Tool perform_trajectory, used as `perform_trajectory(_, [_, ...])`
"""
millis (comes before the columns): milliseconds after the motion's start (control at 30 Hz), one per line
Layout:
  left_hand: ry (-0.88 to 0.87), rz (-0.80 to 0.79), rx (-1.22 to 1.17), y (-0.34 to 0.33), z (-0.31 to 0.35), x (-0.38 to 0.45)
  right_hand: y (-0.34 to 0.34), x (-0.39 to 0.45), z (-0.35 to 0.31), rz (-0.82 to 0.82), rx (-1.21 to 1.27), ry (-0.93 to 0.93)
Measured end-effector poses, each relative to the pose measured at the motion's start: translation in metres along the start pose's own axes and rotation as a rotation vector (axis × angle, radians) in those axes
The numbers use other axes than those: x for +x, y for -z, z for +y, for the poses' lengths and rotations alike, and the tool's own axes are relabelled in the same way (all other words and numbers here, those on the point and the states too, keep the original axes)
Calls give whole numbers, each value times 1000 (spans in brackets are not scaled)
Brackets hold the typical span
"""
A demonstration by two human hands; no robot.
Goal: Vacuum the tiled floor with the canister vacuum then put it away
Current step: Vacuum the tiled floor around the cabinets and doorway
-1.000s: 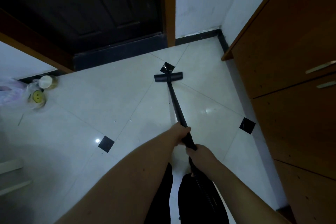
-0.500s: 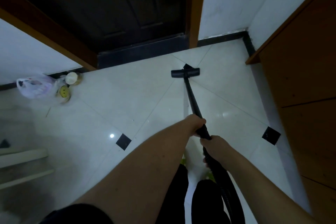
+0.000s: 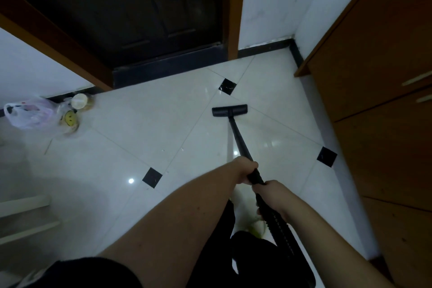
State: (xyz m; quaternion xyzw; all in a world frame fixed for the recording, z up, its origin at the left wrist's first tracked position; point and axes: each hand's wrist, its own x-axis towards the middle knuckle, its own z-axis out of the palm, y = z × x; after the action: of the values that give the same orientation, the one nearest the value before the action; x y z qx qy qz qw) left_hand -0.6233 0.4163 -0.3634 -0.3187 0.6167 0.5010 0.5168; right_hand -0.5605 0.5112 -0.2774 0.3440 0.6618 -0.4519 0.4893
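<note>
A black vacuum wand [image 3: 238, 138] slants from my hands down to its flat floor head [image 3: 229, 110], which rests on the pale tiled floor [image 3: 145, 138] a little short of a small black inset tile. My left hand [image 3: 245, 169] is wrapped around the wand's upper end. Just behind it my right hand [image 3: 272, 194] grips the handle where the ribbed black hose [image 3: 280, 229] starts. The hose runs down past my legs out of the frame. The canister itself is not visible.
A dark door [image 3: 145, 11] with a raised dark threshold lies ahead. A wooden cabinet [image 3: 383, 100] lines the right side. A plastic bag [image 3: 30, 114] and a cup with a smiley item [image 3: 74, 110] sit by the left wall. White steps [image 3: 23, 215] are at lower left.
The floor head has been pulled back towards me, off the black inset tile by the door. My view has shifted so the bag at the left shows fully.
</note>
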Motion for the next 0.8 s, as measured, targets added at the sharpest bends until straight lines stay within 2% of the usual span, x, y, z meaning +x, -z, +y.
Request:
perform_trajectory(433, [37, 32, 117, -58, -79, -56, -11, -54, 95, -29, 111, -21])
perform_trajectory(800, [77, 31, 72, -89, -156, -62, -31, -85, 160, -30, -18, -13])
